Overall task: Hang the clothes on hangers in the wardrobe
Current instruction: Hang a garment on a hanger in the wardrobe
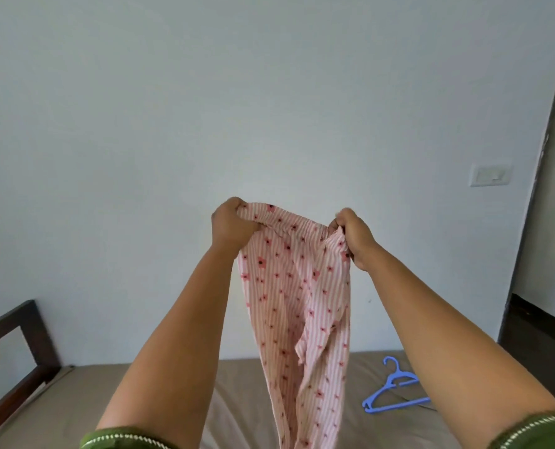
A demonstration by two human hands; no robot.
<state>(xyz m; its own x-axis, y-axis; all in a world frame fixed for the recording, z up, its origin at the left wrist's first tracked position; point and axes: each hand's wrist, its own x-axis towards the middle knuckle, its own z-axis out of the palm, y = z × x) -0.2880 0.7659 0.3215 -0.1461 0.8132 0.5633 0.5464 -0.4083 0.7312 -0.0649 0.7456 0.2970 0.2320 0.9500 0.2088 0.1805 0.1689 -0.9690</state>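
Observation:
A pink striped garment (297, 303) with small red flowers hangs in the air in front of me, its lower end reaching the bed. My left hand (231, 223) grips its top edge on the left. My right hand (354, 234) grips the bunched top edge on the right. Both arms are stretched forward and up. A blue plastic hanger (394, 388) lies flat on the bed to the right of the garment, partly hidden behind my right forearm. No wardrobe is in view.
A bed with a beige sheet (243, 403) fills the lower part of the view. Its dark wooden frame (20, 348) rises at the left. A pale wall stands behind, with a white switch plate (490, 175) at right, beside a dark doorway edge (529, 322).

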